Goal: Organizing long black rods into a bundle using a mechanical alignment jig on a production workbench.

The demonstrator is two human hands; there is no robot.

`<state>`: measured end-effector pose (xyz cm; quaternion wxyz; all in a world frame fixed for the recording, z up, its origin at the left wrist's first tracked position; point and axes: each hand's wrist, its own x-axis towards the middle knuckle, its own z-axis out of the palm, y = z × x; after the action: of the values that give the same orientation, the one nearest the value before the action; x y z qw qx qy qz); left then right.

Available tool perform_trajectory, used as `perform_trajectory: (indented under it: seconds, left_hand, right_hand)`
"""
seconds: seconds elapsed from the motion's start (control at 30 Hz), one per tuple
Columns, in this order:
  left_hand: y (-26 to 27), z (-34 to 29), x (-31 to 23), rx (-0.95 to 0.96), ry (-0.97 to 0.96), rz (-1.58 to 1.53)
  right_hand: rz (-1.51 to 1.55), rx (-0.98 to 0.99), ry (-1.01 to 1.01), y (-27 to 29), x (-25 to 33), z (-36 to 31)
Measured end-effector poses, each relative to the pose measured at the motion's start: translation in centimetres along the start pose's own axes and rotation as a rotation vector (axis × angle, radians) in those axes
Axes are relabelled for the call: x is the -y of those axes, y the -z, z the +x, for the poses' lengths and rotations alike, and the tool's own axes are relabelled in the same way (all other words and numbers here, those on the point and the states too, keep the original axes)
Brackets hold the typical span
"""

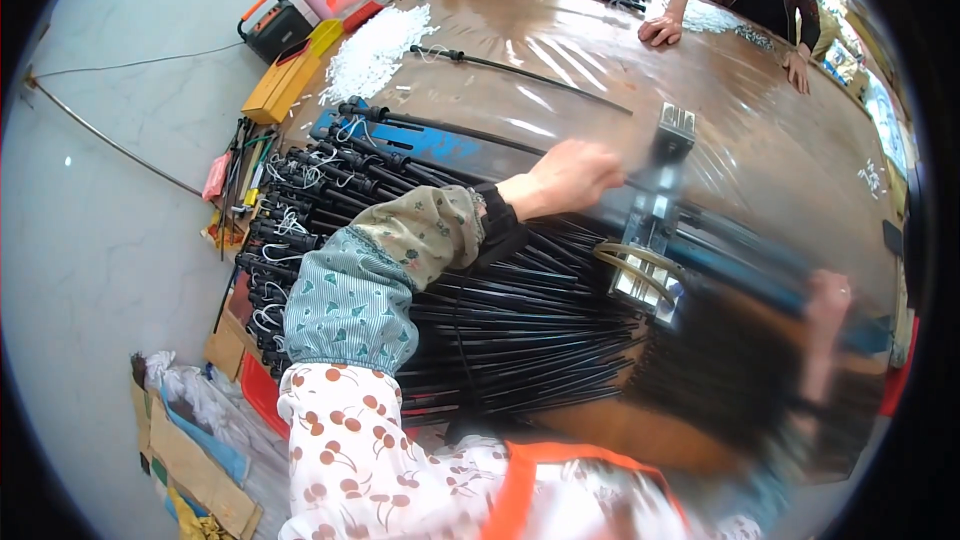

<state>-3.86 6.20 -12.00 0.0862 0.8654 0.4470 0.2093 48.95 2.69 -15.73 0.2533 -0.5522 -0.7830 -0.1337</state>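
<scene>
Rods lay fanned in a deep pile on the near L side of the table, corded ends outward, thin ends toward the metal fixture, prob. so each came to hand w/o much reaching. One long rod ran over the blue board to the L hand, just beside the fixture. That hand's fingers were bent in, but couldn't tell if they gripped the rod. R hand was a blur off to the R, so its grip couldn't be made out either; hands set wide apart would suit a long, thin piece. White bits sat heaped nr. the far L edge, prob. kept out of the rods' way, w/ a yellow box beside them.

Rm. to move: tight on the near side, b/c thin ends reached almost to the fixture; widest beyond it, far R. A lone rod lay across the far side, & a co-worker's hand rested at the far edge.
</scene>
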Motion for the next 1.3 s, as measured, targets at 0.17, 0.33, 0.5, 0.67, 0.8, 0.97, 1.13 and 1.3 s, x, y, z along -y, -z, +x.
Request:
perform_trajectory:
  seconds: [0.17,0.33,0.5,0.67,0.8,0.97,1.13,1.3]
  left_hand:
    - [-1.1,-0.7,0.0,-0.166,0.008,-0.129]
    - [-0.5,-1.0,1.0,-0.166,-0.048,-0.099]
    - [-0.6,0.0,-0.1,0.048,0.083,0.039]
    - [0.5,0.6,-1.0,0.132,0.161,0.145]
    - [-0.2,0.5,-1.0,0.12,0.119,0.16]
    - [-0.5,0.1,-1.3,0.05,0.074,0.146]
    - [-1.6,0.8,-0.4,-0.041,-0.067,0.209]
    - [-0.3,1.6,1.8,-0.308,-0.429,0.459]
  right_hand:
    - [-0.037,-0.043,-0.026,-0.8,-0.6,-0.4]
    - [-0.02,0.021,0.019,-0.1,0.6,-1.2]
    - [-0.001,-0.132,0.191,2.5,13.6,1.1]
    - [0.153,-0.099,0.147,1.5,15.3,-0.7]
    - [0.253,-0.076,0.171,0.8,16.8,-1.2]
    - [0.718,0.1,0.133,-1.0,19.2,-0.7]
    - [0.87,0.155,0.015,-3.8,17.4,-0.5]
    - [0.502,0.348,0.103,-0.4,19.2,-2.6]
